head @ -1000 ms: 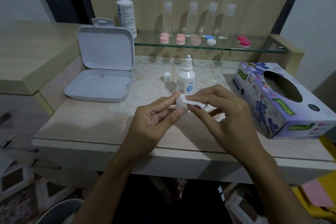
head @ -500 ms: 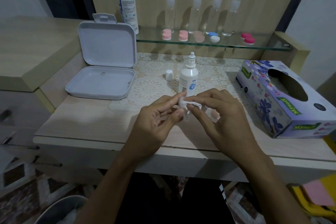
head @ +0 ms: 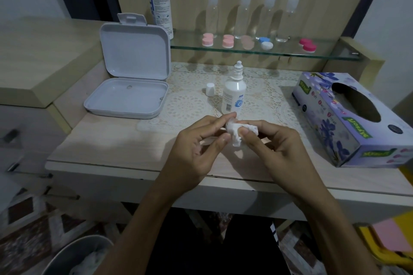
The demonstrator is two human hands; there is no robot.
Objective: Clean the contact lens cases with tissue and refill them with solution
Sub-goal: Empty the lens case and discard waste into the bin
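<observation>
At the bottom left sits a round gray bin (head: 78,254) with something white and crumpled in it. Up on the table (head: 116,147), a white flat box (head: 129,87) stands open, and nothing shows inside it. Behind it is a tall white bottle (head: 159,4) with its cap on. On the glass shelf (head: 257,51) stand four clear small bottles (head: 245,17), and I cannot tell what is in them. Closed lens cases (head: 229,40) lie in front of them: pink ones, a blue and white one, and a dark pink one.

A small solution bottle (head: 234,94) stands on the lace mat (head: 192,100) with its top off. Its little white cap (head: 210,89) stands just beside it.

The left hand (head: 196,152) pinches a small clear lens case part (head: 209,140) over the table. The right hand (head: 279,145) pinches a scrunched white tissue (head: 235,133) and presses it against that part. On the right lies a purple tissue box (head: 348,118) with a dark hole in its top.
</observation>
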